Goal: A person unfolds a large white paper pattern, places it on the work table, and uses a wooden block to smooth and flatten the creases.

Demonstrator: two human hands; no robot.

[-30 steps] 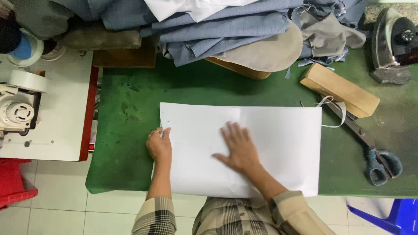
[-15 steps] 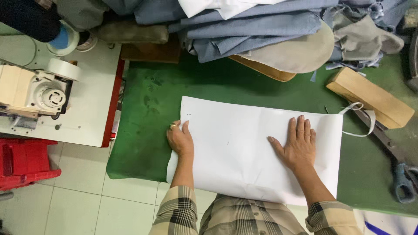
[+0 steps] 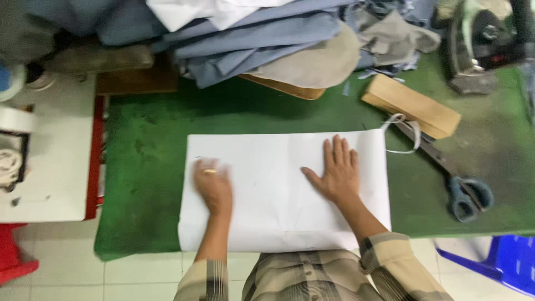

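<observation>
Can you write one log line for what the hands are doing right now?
left hand: flat on white sheet, blurred | right hand: flat on it, fingers spread | scissors: right, untouched

We see a green-covered bench [image 3: 145,184]. At 12 o'clock: a pile of blue-grey fabric [image 3: 251,39], white cloth [image 3: 200,11] on top, a tan rounded piece [image 3: 315,64] at its front edge. At 1–2 o'clock: a wooden block [image 3: 411,106], an iron [image 3: 482,42] behind it. At 3 o'clock: scissors [image 3: 457,187] with blue handles, blades toward the block. At 9 o'clock: a white sewing-machine table [image 3: 47,156], tape roll [image 3: 14,119] on it. At 4–5 o'clock: a blue plastic stool [image 3: 501,262] on tiled floor [image 3: 139,278].
</observation>
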